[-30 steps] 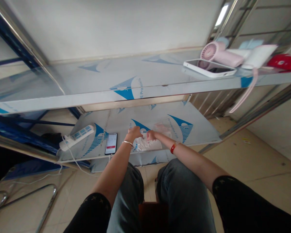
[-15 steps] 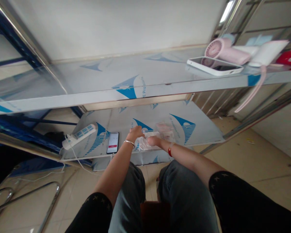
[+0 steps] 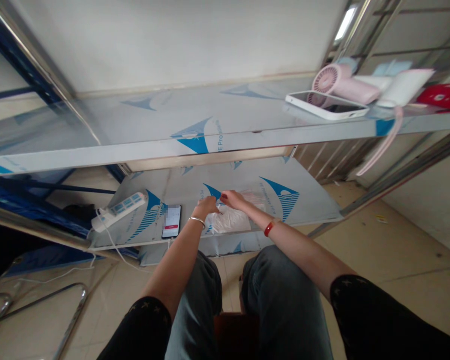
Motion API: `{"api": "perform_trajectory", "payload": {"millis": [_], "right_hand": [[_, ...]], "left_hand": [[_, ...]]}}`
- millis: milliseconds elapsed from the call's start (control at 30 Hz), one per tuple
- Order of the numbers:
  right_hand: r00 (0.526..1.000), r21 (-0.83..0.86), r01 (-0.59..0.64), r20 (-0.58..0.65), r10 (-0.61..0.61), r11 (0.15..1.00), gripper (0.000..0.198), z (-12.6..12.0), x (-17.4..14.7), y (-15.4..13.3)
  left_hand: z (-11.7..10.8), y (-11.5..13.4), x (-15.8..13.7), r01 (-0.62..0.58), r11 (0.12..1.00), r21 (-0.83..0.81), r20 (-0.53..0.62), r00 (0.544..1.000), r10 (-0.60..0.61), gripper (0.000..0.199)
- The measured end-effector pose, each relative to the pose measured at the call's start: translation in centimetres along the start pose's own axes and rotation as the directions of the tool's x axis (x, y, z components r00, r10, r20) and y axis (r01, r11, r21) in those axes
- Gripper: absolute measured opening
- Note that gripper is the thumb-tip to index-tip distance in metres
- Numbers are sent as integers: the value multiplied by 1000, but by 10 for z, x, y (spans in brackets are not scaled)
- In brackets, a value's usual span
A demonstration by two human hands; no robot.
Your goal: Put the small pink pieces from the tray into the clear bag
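On the lower shelf (image 3: pixel 187 185) lies a clear plastic bag (image 3: pixel 232 221) with whitish contents that I cannot make out. My left hand (image 3: pixel 209 206), with a silvery bangle at the wrist, is closed at the bag's left upper corner and pinches the plastic. My right hand (image 3: pixel 233 200) is just beyond the bag's upper edge, fingertips pinched together close to my left hand; whatever they hold is too small to see. A second clear packet with pinkish stripes (image 3: pixel 255 198) is partly hidden behind my right hand.
Left of my hands lie a phone (image 3: pixel 171 222) with a lit screen and a white power strip (image 3: pixel 120 211) with a cord. The upper shelf (image 3: pixel 150 117) bears a white-edged phone (image 3: pixel 326 106), a pink handheld fan (image 3: pixel 345 85) and a red object (image 3: pixel 442 96). A metal tube frame (image 3: pixel 78 300) stands lower left.
My right hand has moved from on top of the bag up to its far edge, beside my left hand. More of the bag shows now. The left hand stays at the bag's corner.
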State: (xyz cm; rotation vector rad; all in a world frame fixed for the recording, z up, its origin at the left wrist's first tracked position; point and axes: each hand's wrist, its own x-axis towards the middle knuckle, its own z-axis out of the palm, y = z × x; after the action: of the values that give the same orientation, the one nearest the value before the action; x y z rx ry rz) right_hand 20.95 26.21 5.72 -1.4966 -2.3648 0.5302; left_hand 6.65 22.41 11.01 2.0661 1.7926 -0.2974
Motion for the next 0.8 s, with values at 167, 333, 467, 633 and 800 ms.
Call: {"api": "perform_trajectory", "payload": {"millis": [167, 333, 467, 633, 800], "right_hand": [[995, 8, 87, 58, -87, 996, 17, -9, -6, -17], [991, 94, 90, 90, -99, 991, 16, -4, -1, -14], [999, 73, -30, -37, 33, 997, 18, 17, 2, -1], [997, 56, 16, 74, -20, 998, 12, 60, -13, 13], [990, 73, 64, 121, -73, 995, 25, 88, -15, 12]], "left_hand": [[2, -3, 4, -5, 1000, -10, -15, 1000, 4, 53], [3, -8, 7, 6, 1000, -7, -38, 999, -7, 46], [1, -8, 6, 21, 999, 32, -62, 998, -19, 43], [-3, -3, 3, 21, 999, 39, -53, 998, -19, 39], [-4, 0, 2, -5, 999, 52, -49, 999, 7, 39]]}}
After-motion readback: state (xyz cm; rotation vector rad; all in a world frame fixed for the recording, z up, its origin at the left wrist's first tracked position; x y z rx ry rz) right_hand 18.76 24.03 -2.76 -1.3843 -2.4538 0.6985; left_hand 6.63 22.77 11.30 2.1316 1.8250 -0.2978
